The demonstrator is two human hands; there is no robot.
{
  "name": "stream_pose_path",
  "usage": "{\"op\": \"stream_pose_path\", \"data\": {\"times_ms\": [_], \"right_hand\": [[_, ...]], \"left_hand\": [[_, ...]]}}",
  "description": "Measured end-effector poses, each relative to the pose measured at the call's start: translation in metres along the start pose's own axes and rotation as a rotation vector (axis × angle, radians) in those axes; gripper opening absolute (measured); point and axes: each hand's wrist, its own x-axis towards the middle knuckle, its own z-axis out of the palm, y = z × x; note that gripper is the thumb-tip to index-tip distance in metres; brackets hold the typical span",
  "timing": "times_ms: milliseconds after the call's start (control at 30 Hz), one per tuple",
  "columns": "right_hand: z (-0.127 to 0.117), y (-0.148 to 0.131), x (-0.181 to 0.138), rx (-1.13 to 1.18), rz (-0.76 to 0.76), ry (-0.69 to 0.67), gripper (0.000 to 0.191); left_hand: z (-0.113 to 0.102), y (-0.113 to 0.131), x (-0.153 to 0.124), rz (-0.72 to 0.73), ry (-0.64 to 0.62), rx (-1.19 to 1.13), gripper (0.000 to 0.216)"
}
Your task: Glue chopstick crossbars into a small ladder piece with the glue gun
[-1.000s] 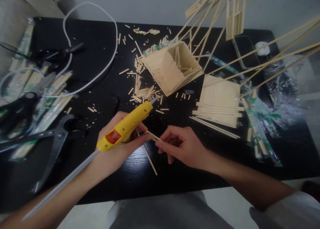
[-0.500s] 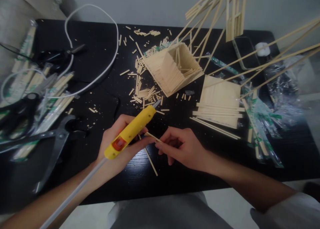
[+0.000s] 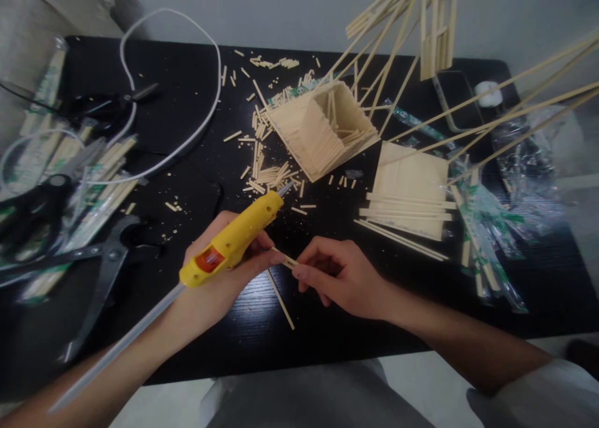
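Note:
My left hand (image 3: 210,297) is closed round a yellow hot glue gun (image 3: 236,238). The gun's metal nozzle points up and right, and a long translucent glue stick (image 3: 119,347) sticks out of its back end. The thumb and fingertips of this hand also pinch one end of a short wooden stick (image 3: 284,259), which has small dark marks on it. At the other end of the stick, my right hand (image 3: 341,272) grips it between thumb and forefinger, with the other fingers curled. Under my left fingers, a thin loose stick (image 3: 282,303) slants across the black tabletop.
Beyond my hands stands a box-like structure of stacked sticks (image 3: 318,135), with cut bits around it. Right of it lies a flat stick panel (image 3: 412,172). Long sticks (image 3: 393,47) rise behind. Pliers (image 3: 110,253), scissors (image 3: 51,197) and a white cable (image 3: 219,72) occupy the left.
The glue gun and my left hand have shifted slightly left and down. The short stick has turned a little, showing its dark marks. My right hand is almost unmoved.

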Motion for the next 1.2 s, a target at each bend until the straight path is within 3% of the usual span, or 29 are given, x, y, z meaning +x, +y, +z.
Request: {"op": "stream_pose_path", "data": {"times_ms": [233,333,433,533,633,733,1000,1200], "right_hand": [[-0.006,-0.004,0.008,0.131,0.082,-0.124,0.045],[-0.006,-0.003,0.008,0.123,0.075,-0.099,0.042],[-0.003,-0.002,0.005,-0.001,-0.026,-0.003,0.031],[0.001,0.0,0.002,-0.259,-0.238,0.087,0.017],[0.001,0.003,0.001,-0.417,-0.392,0.115,0.013],[0.0,0.003,0.0,-0.463,-0.447,0.123,0.015],[0.001,-0.001,0.0,-0.471,-0.395,0.123,0.024],[-0.002,-0.004,0.003,-0.355,-0.236,0.067,0.025]], "left_hand": [[-0.004,-0.004,0.001,-0.039,-0.041,-0.052,0.035],[-0.004,-0.004,0.002,-0.028,-0.07,-0.086,0.034],[-0.004,-0.003,0.002,-0.051,-0.098,-0.095,0.036],[-0.002,-0.002,0.001,-0.064,-0.118,-0.084,0.034],[0.0,0.001,0.001,-0.029,-0.113,-0.055,0.03],[0.0,0.004,0.001,-0.008,-0.109,-0.051,0.029],[0.0,0.003,0.002,-0.016,-0.105,-0.042,0.031],[-0.004,-0.004,0.003,0.006,-0.079,-0.043,0.03]]}}
